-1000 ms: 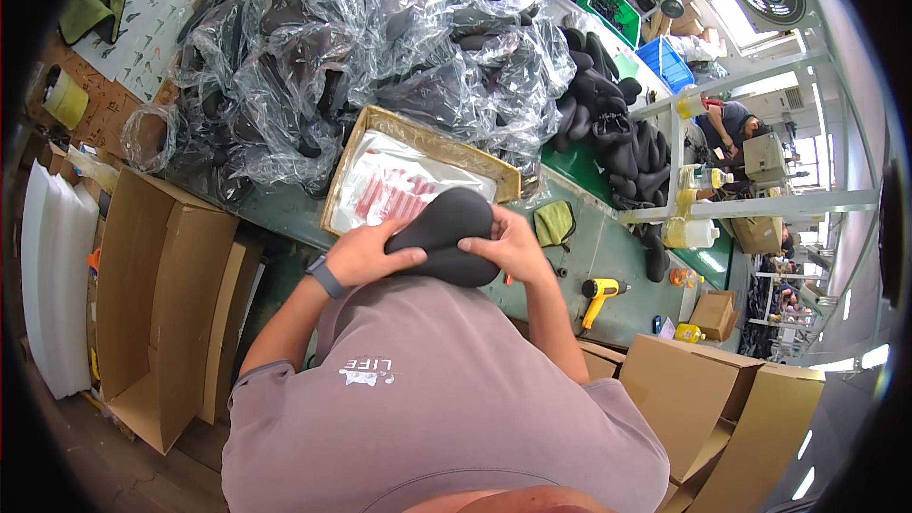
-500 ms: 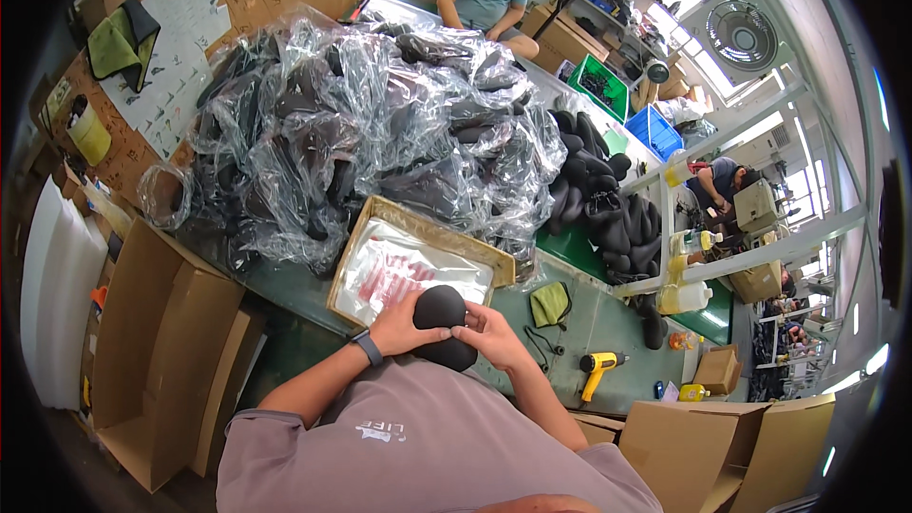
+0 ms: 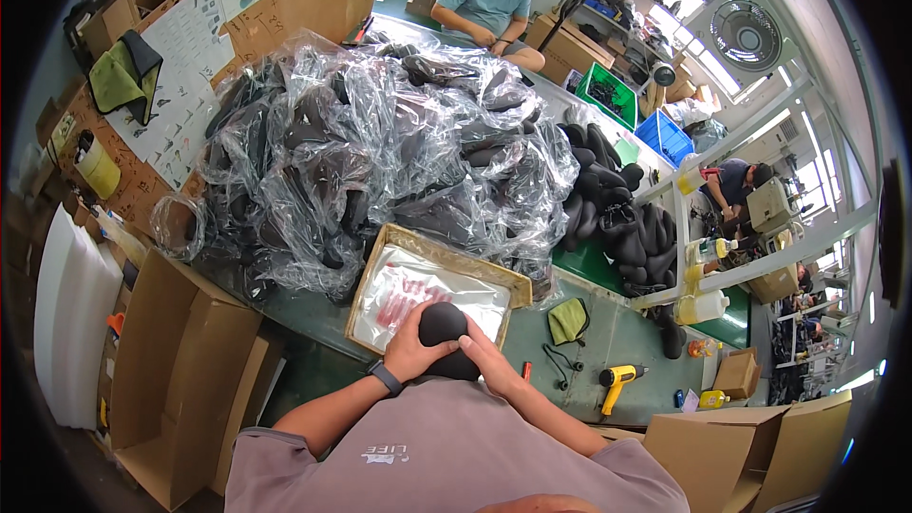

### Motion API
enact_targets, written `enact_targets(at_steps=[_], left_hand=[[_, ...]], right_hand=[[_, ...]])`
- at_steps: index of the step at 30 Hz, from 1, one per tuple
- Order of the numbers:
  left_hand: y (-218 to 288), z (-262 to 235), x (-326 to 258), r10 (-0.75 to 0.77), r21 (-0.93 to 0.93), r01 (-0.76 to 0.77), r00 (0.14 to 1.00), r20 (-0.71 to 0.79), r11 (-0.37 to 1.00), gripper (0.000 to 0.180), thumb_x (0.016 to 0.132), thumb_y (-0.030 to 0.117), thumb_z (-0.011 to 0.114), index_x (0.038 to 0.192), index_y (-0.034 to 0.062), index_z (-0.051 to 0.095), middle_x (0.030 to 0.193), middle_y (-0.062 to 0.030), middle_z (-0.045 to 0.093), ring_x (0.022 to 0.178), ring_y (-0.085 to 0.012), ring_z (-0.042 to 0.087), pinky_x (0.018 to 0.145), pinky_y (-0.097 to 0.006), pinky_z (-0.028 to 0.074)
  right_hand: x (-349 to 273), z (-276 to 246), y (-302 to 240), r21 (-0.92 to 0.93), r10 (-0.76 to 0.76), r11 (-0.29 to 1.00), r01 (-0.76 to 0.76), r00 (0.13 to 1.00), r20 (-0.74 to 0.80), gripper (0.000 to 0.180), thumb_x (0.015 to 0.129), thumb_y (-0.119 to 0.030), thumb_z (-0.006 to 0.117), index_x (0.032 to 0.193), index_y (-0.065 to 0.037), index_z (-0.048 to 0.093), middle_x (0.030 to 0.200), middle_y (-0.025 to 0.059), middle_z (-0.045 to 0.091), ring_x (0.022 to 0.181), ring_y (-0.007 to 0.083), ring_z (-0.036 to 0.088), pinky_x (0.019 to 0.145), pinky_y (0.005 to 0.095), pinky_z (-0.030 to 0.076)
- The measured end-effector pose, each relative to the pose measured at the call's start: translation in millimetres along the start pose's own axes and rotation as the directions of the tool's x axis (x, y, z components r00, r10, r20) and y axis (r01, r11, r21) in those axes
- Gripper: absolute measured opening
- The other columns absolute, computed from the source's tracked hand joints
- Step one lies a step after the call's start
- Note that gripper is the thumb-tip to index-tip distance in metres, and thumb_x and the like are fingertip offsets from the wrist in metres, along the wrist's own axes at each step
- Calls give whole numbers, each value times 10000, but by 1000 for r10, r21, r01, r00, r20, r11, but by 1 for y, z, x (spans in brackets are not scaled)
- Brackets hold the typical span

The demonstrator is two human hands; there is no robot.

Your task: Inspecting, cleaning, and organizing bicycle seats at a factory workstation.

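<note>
A black padded bicycle saddle stands close to my chest, its rounded narrow end up and its lower part partly hidden by my shirt. My left hand is closed around its left side, thumb across the front. On the other side my right hand grips it, the thumb near the left one. Just beyond lies a shallow tray with a worn brown rim, lined with shiny silvery film with red marks. Behind the tray rises a large heap of dark saddles in clear plastic bags.
Unwrapped black saddles are piled at right. On the green bench lie a yellow heat gun, a green cloth and a small red item. Open cardboard boxes stand left and right. A co-worker sits across.
The view has shifted, so the bench appears slightly lower and to the right. The saddle is turned or tilted somewhat in my hands, and my right hand lies flatter along it.
</note>
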State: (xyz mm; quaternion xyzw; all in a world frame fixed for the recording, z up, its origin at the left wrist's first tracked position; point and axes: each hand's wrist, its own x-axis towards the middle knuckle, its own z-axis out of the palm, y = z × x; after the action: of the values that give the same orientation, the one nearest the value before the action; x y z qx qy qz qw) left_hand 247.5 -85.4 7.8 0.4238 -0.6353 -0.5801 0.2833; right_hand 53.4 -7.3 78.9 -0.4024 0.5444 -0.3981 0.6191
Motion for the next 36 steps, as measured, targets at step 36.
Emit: enact_targets(at_steps=[36], left_hand=[[-55,-42,22,-165,-120,180,978,125,976,1025,732,360,1044,1558,-5,559,1454,-176,689,1334,-297,680,1174,-420,527]], right_hand=[[141,-39,18,-630,-365,751,195,919,-151,343,1044,-303,778,1207,-2,792,1140,185,761,1053,285,733,944,419,570]])
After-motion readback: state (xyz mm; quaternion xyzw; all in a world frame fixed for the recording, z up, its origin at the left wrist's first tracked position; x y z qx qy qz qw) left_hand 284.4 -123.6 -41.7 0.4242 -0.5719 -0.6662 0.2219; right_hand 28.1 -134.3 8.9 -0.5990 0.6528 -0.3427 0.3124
